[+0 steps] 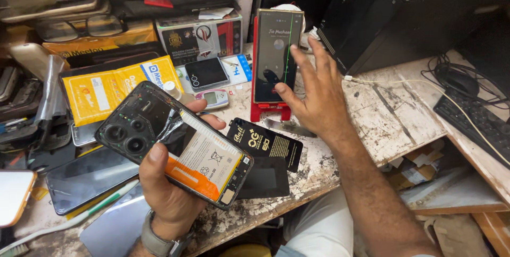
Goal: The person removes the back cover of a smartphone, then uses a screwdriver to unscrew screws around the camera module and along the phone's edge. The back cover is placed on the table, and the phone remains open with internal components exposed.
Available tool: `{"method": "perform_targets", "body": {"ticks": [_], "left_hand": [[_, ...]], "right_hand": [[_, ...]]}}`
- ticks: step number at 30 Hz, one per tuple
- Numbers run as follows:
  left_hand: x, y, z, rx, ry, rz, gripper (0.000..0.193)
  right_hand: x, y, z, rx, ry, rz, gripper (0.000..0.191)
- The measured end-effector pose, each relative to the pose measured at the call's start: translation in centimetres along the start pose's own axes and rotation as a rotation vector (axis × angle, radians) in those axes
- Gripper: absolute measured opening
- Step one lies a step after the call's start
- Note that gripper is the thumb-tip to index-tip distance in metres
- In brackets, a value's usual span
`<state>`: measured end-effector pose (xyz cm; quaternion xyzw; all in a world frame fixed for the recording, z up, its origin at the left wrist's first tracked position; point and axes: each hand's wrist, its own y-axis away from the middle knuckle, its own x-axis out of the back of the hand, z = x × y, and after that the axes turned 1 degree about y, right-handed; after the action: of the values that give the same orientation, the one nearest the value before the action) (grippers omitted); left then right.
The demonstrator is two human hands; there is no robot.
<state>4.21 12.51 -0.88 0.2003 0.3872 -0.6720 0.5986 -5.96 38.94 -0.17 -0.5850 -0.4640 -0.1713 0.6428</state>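
In left hand point(170, 182): opened phone point(172, 143), fingers clenched around it; right hand point(313, 95) fingers released, thumb touching propped phone point(276, 55).

Bench point(382, 113) bare at right; phone clutter point(85, 177) blocks left

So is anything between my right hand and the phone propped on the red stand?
Nothing visible. The right hand is already at the upright phone on the red stand, its thumb on the screen. The left hand holds the opened phone well aside.
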Motion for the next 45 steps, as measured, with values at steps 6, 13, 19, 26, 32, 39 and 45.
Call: {"method": "perform_targets", "body": {"ticks": [6,13,19,26,32,39,45], "left_hand": [[0.1,0.0,0.2,-0.044,0.01,-0.001,0.087],[0.1,-0.1,0.5,-0.134,-0.04,0.07,0.085],[0.0,-0.3,0.6,-0.138,-0.04,0.054,0.084],[-0.2,-0.3,0.7,-0.151,-0.041,0.08,0.083],[-0.1,-0.2,0.9,-0.148,-0.06,0.084,0.081],[0.3,-0.1,1.1,-0.185,-0.054,0.075,0.084],[0.6,-0.1,1.2,-0.235,-0.063,0.074,0.082]], "right_hand": [[0.3,1.6,-0.8,-0.079,-0.327,0.08,0.071],[0.4,4.3,-1.7,-0.051,-0.213,-0.049,0.066],[-0.4,0.6,0.3,-0.002,-0.09,0.016,0.073],[-0.7,1.0,0.4,-0.074,-0.255,0.1,0.066],[-1.5,1.0,0.9,-0.316,-0.819,0.152,0.055],[0.0,3.6,-0.5,-0.121,-0.614,-0.103,0.025],[1.4,6.5,-4.3,0.165,-0.287,-0.567,0.045]]}}
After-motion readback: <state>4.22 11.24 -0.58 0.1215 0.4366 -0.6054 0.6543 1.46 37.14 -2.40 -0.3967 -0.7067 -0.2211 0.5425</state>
